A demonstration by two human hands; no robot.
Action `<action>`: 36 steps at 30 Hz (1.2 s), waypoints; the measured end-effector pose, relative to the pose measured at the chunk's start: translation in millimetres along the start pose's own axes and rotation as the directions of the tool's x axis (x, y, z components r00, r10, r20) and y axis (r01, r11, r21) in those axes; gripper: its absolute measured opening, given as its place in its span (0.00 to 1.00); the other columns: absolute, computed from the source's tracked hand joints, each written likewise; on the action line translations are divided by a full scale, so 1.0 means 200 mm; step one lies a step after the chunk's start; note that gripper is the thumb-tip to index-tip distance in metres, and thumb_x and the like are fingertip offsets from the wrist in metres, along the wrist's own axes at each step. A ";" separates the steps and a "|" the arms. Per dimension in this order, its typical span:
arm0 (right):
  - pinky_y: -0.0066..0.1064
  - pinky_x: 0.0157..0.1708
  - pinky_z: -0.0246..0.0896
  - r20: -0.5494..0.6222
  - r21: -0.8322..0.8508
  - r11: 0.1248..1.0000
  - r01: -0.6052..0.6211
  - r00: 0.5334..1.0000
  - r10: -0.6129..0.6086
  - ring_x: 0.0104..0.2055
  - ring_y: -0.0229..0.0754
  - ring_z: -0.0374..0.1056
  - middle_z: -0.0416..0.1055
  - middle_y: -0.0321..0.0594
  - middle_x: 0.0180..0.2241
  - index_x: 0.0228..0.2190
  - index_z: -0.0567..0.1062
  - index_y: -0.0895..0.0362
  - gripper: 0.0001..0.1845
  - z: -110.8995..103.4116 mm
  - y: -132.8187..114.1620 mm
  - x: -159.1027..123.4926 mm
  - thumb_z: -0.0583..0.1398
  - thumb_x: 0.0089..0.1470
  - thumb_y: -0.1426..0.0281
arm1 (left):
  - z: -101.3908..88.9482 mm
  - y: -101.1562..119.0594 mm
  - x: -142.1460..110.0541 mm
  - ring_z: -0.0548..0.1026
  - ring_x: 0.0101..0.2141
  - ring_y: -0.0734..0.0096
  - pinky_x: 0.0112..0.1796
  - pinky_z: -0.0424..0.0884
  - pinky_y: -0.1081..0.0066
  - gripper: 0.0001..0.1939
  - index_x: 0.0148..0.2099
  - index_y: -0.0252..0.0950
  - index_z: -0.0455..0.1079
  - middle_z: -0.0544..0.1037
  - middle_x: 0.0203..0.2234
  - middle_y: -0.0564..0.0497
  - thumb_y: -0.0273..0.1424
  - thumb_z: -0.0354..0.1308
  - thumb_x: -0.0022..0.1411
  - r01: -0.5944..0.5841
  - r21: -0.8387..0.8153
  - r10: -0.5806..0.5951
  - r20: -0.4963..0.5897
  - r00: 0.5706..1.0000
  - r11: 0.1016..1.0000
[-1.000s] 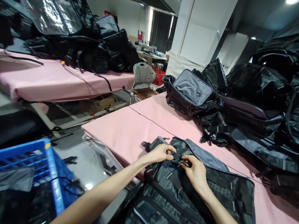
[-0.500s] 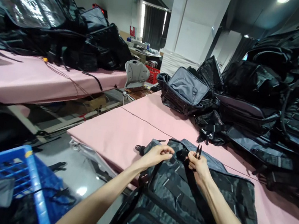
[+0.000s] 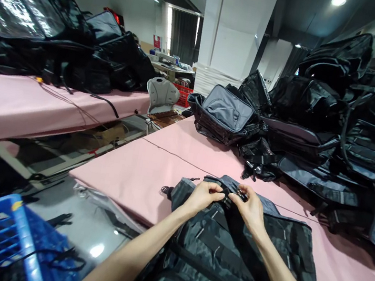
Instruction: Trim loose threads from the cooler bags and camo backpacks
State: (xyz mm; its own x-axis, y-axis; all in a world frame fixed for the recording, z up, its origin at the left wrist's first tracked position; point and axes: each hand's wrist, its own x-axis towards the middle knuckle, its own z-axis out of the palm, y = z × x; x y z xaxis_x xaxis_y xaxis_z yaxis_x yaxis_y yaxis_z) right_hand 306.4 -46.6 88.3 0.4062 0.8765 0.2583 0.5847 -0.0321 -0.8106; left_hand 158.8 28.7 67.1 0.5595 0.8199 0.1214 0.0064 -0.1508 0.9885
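The dark camo backpack (image 3: 198,254) lies on the pink bench (image 3: 125,163), right in front of the person. It reaches down past the bottom of the view. Its top end points away from the person.

The left hand (image 3: 204,198) is at the top of the backpack. Its thumb and first finger pinch a bit of black cloth there. The right hand (image 3: 248,207) is just beside it. It is curled around a small dark tool (image 3: 242,196) with shiny bits, and its thumb tip is close to the same black cloth. The fingers hide most of the tool, so its shape is hard to see. The two hands are very near each other. A black buckle (image 3: 166,190) sticks out on the left side of the backpack and lies on the pink top.

A thin dark line (image 3: 177,155) runs across the bench, past the far end of the backpack. Farther back, on the right, is a big heap of black bags (image 3: 306,103). An open bag with a gray inside (image 3: 227,109) sits at the left end of that heap.

A blue basket (image 3: 30,248) is low on the left, with gray and black cloth in it. A gray chair (image 3: 163,92) stands behind the bench, near a red crate (image 3: 183,96). More black bags (image 3: 102,65) are piled on another pink bench (image 3: 57,115) to the left.
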 end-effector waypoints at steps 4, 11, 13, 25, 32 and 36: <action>0.33 0.36 0.55 -0.056 -0.413 0.881 0.229 0.960 -0.276 0.36 0.44 0.66 0.72 0.41 0.34 0.38 0.71 0.55 0.13 -0.02 -0.01 -0.04 0.54 0.53 0.62 | 0.00 0.00 -0.01 0.62 0.21 0.77 0.25 0.57 0.75 0.10 0.26 0.31 0.70 0.68 0.18 0.54 0.35 0.58 0.46 0.017 0.019 -0.016 -0.056 0.998 1.000; 0.29 0.32 0.53 -0.059 -0.525 0.814 0.248 0.944 -0.326 0.31 0.40 0.66 0.71 0.37 0.28 0.32 0.73 0.54 0.09 -0.02 -0.01 -0.06 0.55 0.55 0.65 | 0.00 0.01 -0.02 0.64 0.22 0.75 0.26 0.58 0.75 0.09 0.26 0.32 0.71 0.71 0.20 0.54 0.33 0.58 0.46 -0.015 0.098 0.025 -0.099 0.995 0.995; 0.28 0.32 0.53 -0.064 -0.516 0.815 0.265 0.937 -0.345 0.31 0.39 0.66 0.71 0.36 0.29 0.32 0.73 0.54 0.08 -0.03 -0.01 -0.06 0.55 0.55 0.65 | 0.00 0.01 -0.03 0.65 0.24 0.74 0.26 0.59 0.75 0.08 0.26 0.32 0.72 0.71 0.21 0.53 0.33 0.59 0.46 -0.022 0.128 0.036 -0.110 0.993 0.992; 0.29 0.31 0.51 0.015 -0.604 0.687 0.405 0.867 -0.498 0.31 0.41 0.64 0.71 0.39 0.28 0.32 0.73 0.56 0.10 -0.04 -0.02 -0.06 0.54 0.56 0.65 | 0.00 0.03 -0.03 0.67 0.25 0.73 0.27 0.61 0.74 0.06 0.27 0.33 0.73 0.72 0.21 0.53 0.30 0.59 0.46 -0.023 0.208 0.047 -0.109 0.993 0.978; 0.31 0.33 0.55 0.014 -0.253 0.942 0.222 0.974 -0.226 0.32 0.43 0.66 0.72 0.39 0.30 0.33 0.73 0.55 0.12 -0.02 -0.01 -0.03 0.55 0.52 0.62 | 0.00 0.02 -0.03 0.68 0.25 0.73 0.28 0.61 0.74 0.07 0.27 0.33 0.73 0.73 0.22 0.53 0.32 0.59 0.47 -0.049 0.153 0.063 -0.088 0.994 0.987; 0.31 0.33 0.58 0.023 0.016 0.994 0.110 0.994 -0.110 0.32 0.43 0.67 0.72 0.39 0.28 0.31 0.71 0.57 0.13 -0.04 0.00 -0.01 0.54 0.51 0.61 | -0.01 0.04 -0.04 0.68 0.25 0.72 0.28 0.61 0.74 0.06 0.27 0.33 0.73 0.73 0.23 0.52 0.31 0.59 0.47 -0.051 0.191 0.070 -0.092 0.993 0.980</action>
State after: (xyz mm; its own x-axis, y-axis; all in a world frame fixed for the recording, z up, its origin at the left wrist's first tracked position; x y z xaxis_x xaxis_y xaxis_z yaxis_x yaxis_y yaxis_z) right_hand 311.3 -52.2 90.8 0.3231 0.8854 0.3341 0.6146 0.0722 -0.7855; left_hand 152.8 21.6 74.6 0.4801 0.8546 0.1981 0.1359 -0.2955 0.9456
